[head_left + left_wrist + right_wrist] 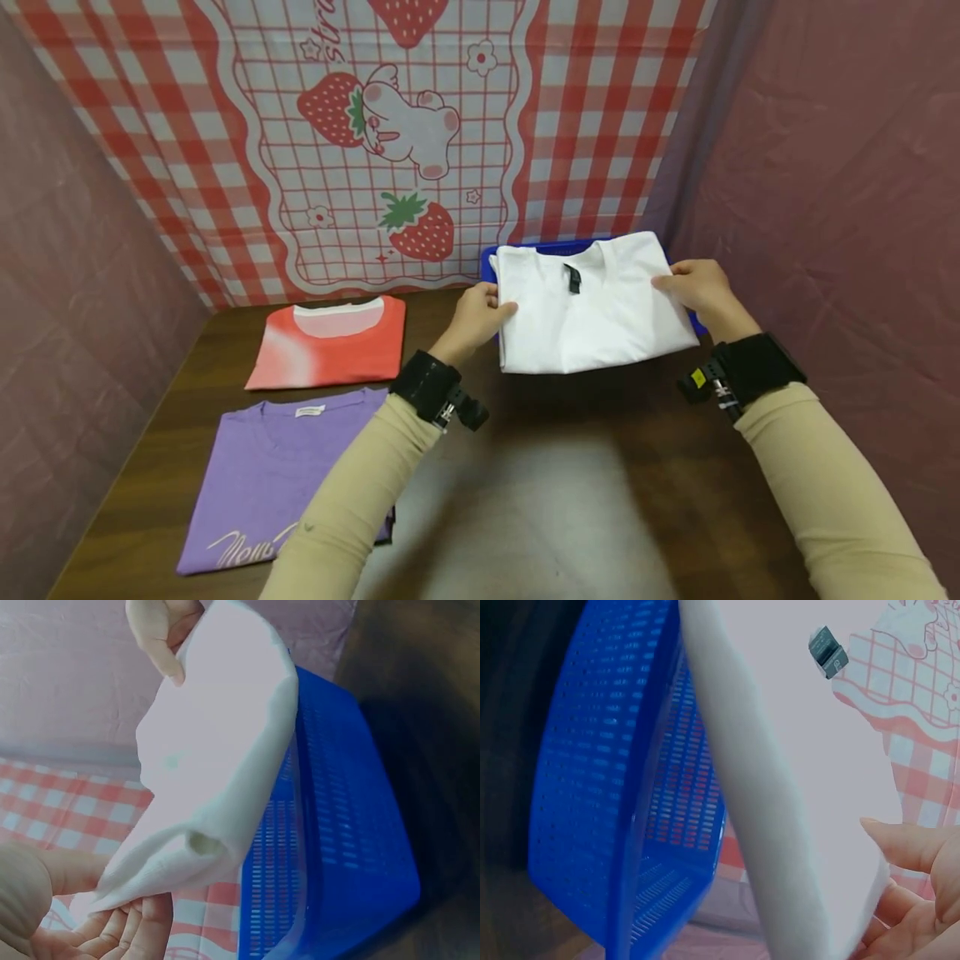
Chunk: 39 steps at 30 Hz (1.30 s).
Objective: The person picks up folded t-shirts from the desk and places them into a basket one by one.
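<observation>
A folded white T-shirt (592, 321) with a black neck label is held up between both hands. My left hand (480, 317) pinches its left side, thumb on top and fingers beneath, as the left wrist view shows. On the opposite side my right hand (701, 292) pinches the edge the same way. Right below and behind the shirt stands a blue perforated plastic basket (345, 802), mostly covered by the shirt in the head view. The right wrist view looks into the basket (619, 750) past the shirt's rounded fold.
To the left on the wooden table (172, 433) lie a folded red-and-pink T-shirt (337, 358) and, nearer, a folded purple T-shirt (277, 475) partly behind the left forearm. A checked strawberry cloth (592, 125) hangs at the back; pink curtains (840, 167) flank the sides.
</observation>
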Each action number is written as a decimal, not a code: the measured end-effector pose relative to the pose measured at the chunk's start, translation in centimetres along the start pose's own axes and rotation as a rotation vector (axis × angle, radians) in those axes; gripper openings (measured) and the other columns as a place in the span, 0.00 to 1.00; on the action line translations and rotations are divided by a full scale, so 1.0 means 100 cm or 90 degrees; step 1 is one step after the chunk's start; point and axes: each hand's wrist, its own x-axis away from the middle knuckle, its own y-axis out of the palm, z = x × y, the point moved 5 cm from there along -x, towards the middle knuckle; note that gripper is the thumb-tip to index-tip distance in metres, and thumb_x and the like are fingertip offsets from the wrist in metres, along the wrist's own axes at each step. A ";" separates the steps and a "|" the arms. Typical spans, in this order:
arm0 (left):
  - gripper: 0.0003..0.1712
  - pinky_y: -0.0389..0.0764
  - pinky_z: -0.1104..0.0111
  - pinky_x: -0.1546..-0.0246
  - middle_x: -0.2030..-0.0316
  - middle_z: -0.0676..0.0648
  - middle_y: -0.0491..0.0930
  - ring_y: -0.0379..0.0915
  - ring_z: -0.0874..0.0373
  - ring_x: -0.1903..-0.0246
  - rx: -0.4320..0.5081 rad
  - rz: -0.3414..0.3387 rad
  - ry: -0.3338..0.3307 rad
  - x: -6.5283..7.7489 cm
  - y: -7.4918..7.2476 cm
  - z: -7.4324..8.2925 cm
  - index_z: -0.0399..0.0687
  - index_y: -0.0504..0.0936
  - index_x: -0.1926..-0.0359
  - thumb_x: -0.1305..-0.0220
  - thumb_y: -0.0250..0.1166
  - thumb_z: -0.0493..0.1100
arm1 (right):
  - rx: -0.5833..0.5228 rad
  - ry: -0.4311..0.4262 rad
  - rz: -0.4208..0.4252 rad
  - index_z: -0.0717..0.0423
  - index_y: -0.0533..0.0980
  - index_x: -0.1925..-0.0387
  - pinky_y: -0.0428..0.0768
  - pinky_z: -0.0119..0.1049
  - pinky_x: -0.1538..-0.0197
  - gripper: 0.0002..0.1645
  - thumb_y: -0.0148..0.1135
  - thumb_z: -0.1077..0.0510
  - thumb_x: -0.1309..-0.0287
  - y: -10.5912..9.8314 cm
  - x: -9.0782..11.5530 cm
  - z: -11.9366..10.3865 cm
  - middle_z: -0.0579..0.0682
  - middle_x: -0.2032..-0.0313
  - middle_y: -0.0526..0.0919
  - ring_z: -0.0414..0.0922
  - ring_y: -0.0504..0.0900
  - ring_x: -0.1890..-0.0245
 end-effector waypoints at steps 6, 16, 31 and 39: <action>0.21 0.82 0.67 0.59 0.55 0.34 0.81 0.75 0.55 0.63 -0.041 0.021 0.023 -0.012 -0.002 0.010 0.30 0.73 0.45 0.36 0.60 0.37 | -0.009 -0.008 0.041 0.67 0.69 0.41 0.74 0.46 0.50 0.31 0.55 0.49 0.37 -0.005 -0.011 -0.009 0.66 0.40 0.67 0.55 0.69 0.50; 0.21 0.80 0.65 0.56 0.54 0.35 0.82 0.77 0.51 0.59 -0.077 0.033 0.053 -0.035 -0.004 0.024 0.31 0.73 0.44 0.35 0.58 0.38 | 0.024 -0.029 0.129 0.67 0.74 0.46 0.69 0.33 0.62 0.26 0.56 0.51 0.39 -0.013 -0.028 -0.027 0.66 0.45 0.74 0.56 0.71 0.51; 0.19 0.78 0.60 0.48 0.55 0.36 0.84 0.79 0.44 0.53 -0.111 0.084 0.122 -0.058 0.013 0.028 0.33 0.75 0.46 0.39 0.58 0.35 | -0.002 -0.035 0.197 0.64 0.76 0.48 0.71 0.46 0.47 0.24 0.54 0.51 0.37 -0.011 -0.050 -0.024 0.65 0.44 0.75 0.60 0.68 0.42; 0.19 0.78 0.60 0.48 0.55 0.37 0.84 0.80 0.45 0.53 -0.116 0.104 0.095 -0.070 0.031 0.009 0.34 0.76 0.47 0.39 0.58 0.34 | 0.004 -0.055 0.218 0.65 0.76 0.49 0.68 0.53 0.36 0.23 0.54 0.52 0.39 0.007 -0.068 -0.008 0.67 0.44 0.77 0.64 0.70 0.41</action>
